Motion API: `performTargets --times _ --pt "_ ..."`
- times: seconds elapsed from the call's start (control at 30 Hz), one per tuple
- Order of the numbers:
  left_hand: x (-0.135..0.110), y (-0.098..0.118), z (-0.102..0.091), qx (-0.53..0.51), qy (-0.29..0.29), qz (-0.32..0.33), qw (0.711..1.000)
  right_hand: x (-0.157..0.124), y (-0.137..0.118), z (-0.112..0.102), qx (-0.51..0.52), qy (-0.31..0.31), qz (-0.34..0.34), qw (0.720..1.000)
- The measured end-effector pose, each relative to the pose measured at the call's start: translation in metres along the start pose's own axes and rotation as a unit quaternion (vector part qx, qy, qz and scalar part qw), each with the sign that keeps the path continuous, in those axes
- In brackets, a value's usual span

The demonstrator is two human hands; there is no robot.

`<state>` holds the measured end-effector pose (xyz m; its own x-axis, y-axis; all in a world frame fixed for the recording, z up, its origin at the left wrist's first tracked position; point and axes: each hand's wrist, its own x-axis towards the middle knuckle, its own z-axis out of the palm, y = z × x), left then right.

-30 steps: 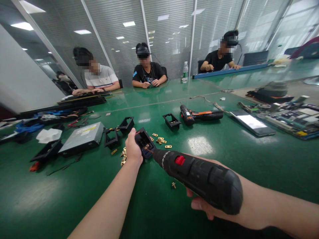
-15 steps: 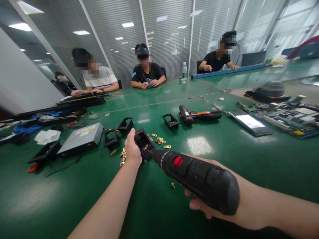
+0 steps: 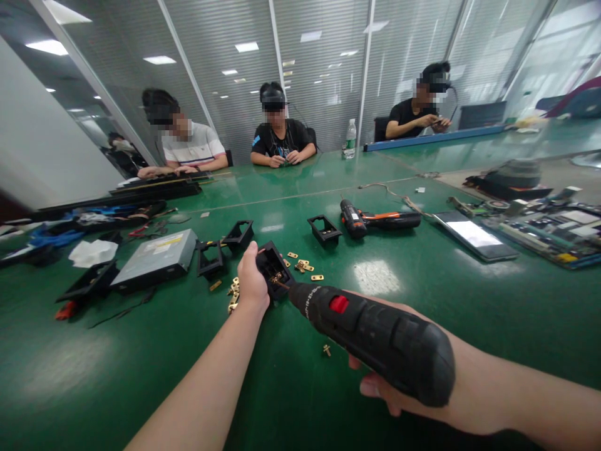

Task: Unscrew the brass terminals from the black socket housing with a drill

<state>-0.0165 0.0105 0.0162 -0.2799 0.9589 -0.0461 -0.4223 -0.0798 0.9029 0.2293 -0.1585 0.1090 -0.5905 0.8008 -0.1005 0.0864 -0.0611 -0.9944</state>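
My left hand (image 3: 251,282) grips a small black plastic housing (image 3: 272,268), tilted on the green table (image 3: 422,300). My right hand (image 3: 389,394) is wrapped round a black electric screwdriver (image 3: 375,338) with a red switch. Its bit tip rests inside the housing. Several small brass plates (image 3: 303,266) lie just beyond the housing, and more brass pieces (image 3: 231,293) lie left of my left hand. A single brass screw (image 3: 327,350) lies under the screwdriver.
Other black housings (image 3: 323,228) (image 3: 238,235) (image 3: 210,258), a grey drive box (image 3: 154,260), an orange-black screwdriver (image 3: 380,219), a phone (image 3: 474,233) and circuit boards (image 3: 539,222) lie around. Three people sit along the far side. A water bottle (image 3: 349,139) stands there.
My hands, the housing and the screwdriver have hardly moved. The person at the far right has raised both hands from the table.
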Motion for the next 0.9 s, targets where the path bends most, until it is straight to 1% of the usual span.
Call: performTargets --times 0.1,0.2,0.37,0.5,0.57,0.7,0.8,0.9 --pt "-0.005 0.003 0.005 0.021 0.027 0.002 0.999 -0.002 -0.002 -0.001 -0.005 -0.001 0.004 1.0" --pt "-0.008 0.006 0.008 0.026 0.03 -0.001 0.999 -0.004 0.001 -0.002 0.019 -0.004 -0.007 1.0" --pt "-0.01 0.008 0.008 0.043 0.03 -0.005 0.999 -0.004 0.004 -0.001 0.05 -0.002 0.039 0.998" --pt "-0.011 0.007 0.009 0.039 0.038 -0.005 0.999 -0.002 0.002 0.001 0.058 0.001 0.059 0.997" --pt "-0.01 0.007 0.008 0.039 0.044 -0.01 0.998 -0.002 0.0 0.002 0.061 0.002 0.041 0.997" --pt "-0.01 0.008 0.008 0.04 0.04 -0.031 0.998 -0.002 -0.002 0.002 0.024 0.016 -0.028 0.999" --pt "-0.012 0.009 0.009 0.034 0.031 -0.036 0.998 -0.001 -0.002 0.003 0.026 0.012 -0.021 0.999" --pt "-0.012 0.011 0.009 0.031 0.028 -0.038 0.998 0.002 0.001 0.006 0.062 0.024 0.015 0.998"
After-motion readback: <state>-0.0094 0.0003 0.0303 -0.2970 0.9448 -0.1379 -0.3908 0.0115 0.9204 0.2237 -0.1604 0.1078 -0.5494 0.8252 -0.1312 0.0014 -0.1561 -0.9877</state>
